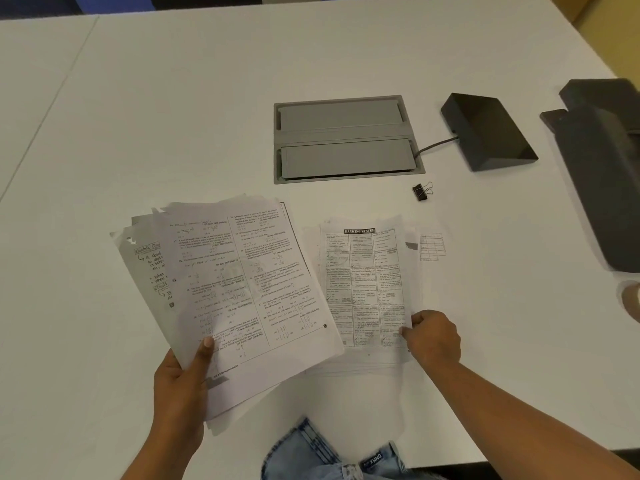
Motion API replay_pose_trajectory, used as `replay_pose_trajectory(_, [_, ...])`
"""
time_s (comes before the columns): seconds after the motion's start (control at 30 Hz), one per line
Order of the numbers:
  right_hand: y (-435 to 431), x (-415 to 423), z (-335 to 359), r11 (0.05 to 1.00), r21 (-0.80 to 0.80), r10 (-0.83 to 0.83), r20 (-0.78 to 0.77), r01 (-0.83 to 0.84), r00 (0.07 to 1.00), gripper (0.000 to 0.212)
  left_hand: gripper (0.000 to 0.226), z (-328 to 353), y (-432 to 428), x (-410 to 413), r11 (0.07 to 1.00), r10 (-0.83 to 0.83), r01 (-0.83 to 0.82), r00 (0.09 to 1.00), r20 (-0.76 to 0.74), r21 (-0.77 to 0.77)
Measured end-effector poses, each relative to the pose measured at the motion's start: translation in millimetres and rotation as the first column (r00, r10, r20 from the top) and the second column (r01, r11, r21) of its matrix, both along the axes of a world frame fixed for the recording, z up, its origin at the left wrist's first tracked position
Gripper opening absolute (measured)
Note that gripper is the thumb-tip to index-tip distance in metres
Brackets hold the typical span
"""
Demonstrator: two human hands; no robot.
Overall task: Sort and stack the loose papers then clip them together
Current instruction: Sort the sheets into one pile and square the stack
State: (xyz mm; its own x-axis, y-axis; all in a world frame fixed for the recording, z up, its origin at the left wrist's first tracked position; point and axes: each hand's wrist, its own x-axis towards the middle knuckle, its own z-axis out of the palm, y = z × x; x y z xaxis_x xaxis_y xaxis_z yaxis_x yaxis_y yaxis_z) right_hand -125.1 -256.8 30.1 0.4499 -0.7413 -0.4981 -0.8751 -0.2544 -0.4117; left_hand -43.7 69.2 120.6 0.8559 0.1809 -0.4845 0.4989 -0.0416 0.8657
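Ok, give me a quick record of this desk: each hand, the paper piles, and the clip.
left hand: holds a fanned bundle of papers, raised and tilted
right hand: pinches the lower right edge of the Banking System sheet
flat pile: lies on the table, under that sheet
binder clip: unused, lying apart beyond the pile
stage: sorting, not clipped

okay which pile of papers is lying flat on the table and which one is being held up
The pile headed "Banking System" lies flat on the table, the right hand at its corner. The fanned maths sheets are lifted in the left hand.
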Motion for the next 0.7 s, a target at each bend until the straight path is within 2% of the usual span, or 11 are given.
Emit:
replay_pose_trajectory(0.33, [3.6,5.5,-0.8,0.999,-0.012,0.036,-0.035,-0.037,0.999,0.003,0.022,-4.0,0.7,-2.9,1.000,0.013,-0.013,1.000,-0.003,0.010])
replay_pose_trajectory(0.7, [5.0,7.3,-1.0,0.993,-0.066,0.094,-0.071,-0.099,0.993,0.012,0.023,-6.8,-0.8,-2.8,1.000,0.015,-0.015,1.000,-0.010,-0.005])
